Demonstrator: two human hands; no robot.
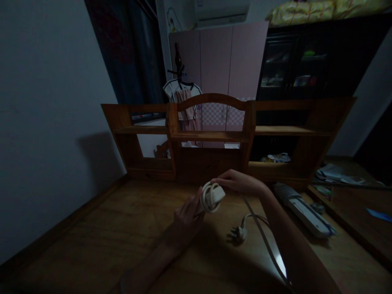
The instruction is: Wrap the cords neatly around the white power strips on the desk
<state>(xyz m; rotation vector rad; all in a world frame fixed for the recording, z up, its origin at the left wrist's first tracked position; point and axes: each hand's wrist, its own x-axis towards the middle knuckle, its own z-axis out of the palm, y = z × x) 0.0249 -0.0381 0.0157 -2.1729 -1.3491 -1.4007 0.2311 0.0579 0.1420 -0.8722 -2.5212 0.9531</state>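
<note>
A white power strip [218, 195], seen end-on, is held above the wooden tabletop with its pale cord [206, 200] looped around it. My left hand [187, 212] is closed on the strip from the left and below, fingers wrapped along its side. From the right, my right hand [237, 180] reaches over, its fingertips closed on the cord at the top of the loops. A pale plug [241, 234] with dark-looking prongs lies on the table below, its short cord running right behind my forearm. A length of flat cord [260, 230] hangs near my right forearm.
Another white power strip [309, 216] with grey cord wound at one end lies at right. A wooden shelf unit [211, 136] spans the table's back. A wall [55, 134] borders the left. Papers and plastic [338, 175] lie far right; pink wardrobe doors [216, 61] stand behind.
</note>
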